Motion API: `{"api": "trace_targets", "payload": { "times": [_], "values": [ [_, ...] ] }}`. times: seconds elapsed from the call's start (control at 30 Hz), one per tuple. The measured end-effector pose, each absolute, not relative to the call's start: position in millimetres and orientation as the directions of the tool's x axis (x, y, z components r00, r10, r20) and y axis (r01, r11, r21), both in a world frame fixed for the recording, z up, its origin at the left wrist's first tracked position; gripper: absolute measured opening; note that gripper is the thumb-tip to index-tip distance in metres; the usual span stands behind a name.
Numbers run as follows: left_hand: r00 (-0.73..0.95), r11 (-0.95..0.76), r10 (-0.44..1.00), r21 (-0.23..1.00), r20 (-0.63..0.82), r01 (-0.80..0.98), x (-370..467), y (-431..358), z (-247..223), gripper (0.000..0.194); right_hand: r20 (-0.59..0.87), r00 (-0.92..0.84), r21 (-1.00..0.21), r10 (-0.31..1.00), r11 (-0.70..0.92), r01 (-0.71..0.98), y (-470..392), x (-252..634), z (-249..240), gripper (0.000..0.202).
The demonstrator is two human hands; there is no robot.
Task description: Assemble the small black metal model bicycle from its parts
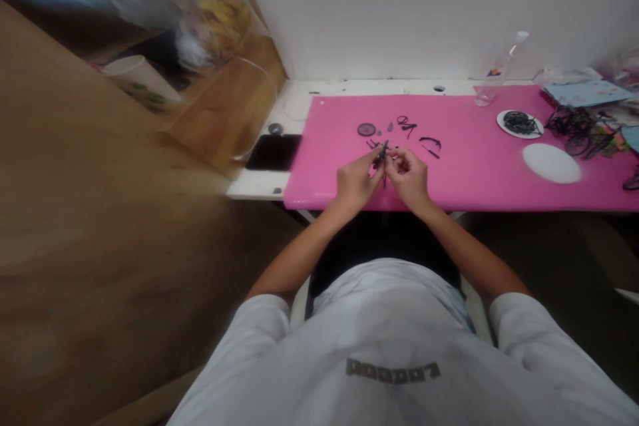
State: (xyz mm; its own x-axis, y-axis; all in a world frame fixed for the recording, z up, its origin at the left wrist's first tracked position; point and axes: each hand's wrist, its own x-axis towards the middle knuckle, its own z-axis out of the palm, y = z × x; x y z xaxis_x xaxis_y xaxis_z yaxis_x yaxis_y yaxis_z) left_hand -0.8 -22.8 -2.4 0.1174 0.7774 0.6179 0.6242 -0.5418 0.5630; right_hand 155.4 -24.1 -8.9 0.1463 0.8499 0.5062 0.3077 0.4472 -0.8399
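My left hand [357, 181] is closed on a small dark part [381, 156] just above the front of the pink mat. Close against it, my right hand [410, 180] has its fingers pinched together at the same part; whether it grips a separate tiny piece is too small to tell. Beyond the hands lie a dark spoked wheel [366, 129], a thin black piece with a loop [402, 121], a curved black strip [430, 141] and a short black stick [430, 153]. Several tiny bits are scattered near the fingertips.
To the right stand a clear bottle [492, 80], a white plate of black parts [505, 132], a white oval lid or plate [552, 163] and a heap of black parts [579, 130]. A black phone-like slab [273, 152] lies left of the pink mat [459, 180]. A white wall [399, 13] rises behind.
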Motion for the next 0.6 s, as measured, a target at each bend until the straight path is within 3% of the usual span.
{"api": "trace_targets", "payload": {
  "times": [0.6],
  "values": [
    [0.092, -0.574, 0.782, 0.656, 0.616, 0.489, -0.4, -17.7, -8.1, 0.036, 0.621, 0.182, -0.752, 0.762, 0.514, 0.412, -23.5, 157.2, -10.0, 0.015]
  ]
}}
